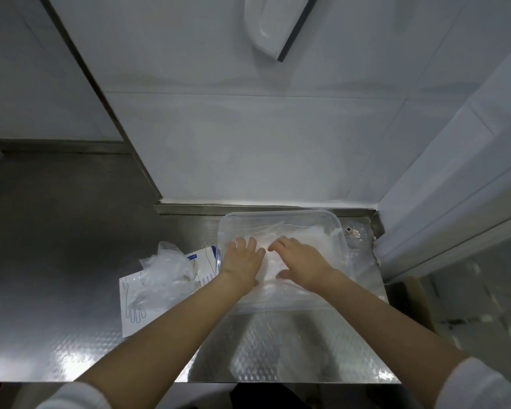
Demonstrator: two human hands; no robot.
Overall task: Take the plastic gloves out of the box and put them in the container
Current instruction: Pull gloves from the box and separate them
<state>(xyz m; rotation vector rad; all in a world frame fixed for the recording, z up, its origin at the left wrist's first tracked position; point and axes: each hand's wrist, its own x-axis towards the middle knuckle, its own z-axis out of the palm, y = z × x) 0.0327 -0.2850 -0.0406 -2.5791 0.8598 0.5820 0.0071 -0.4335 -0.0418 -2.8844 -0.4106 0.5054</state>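
Clear container [278, 214] holds gloves [309, 235]. Your left hand [242, 261], right hand [303, 258] press on them, fingers extended, slightly spread. Step, likely: settling load. Next: reach left, pinch loose gloves [165, 268] lying on box [130, 318], transfer.

White sleeves [478, 385] — bunched near elbows, forearms [160, 326] bare.

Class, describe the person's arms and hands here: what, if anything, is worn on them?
The left hand and right hand are bare: no gloves, rings or watch show. Both forearms are uncovered. A white left sleeve and white right sleeve end near the elbows, at the bottom edge.
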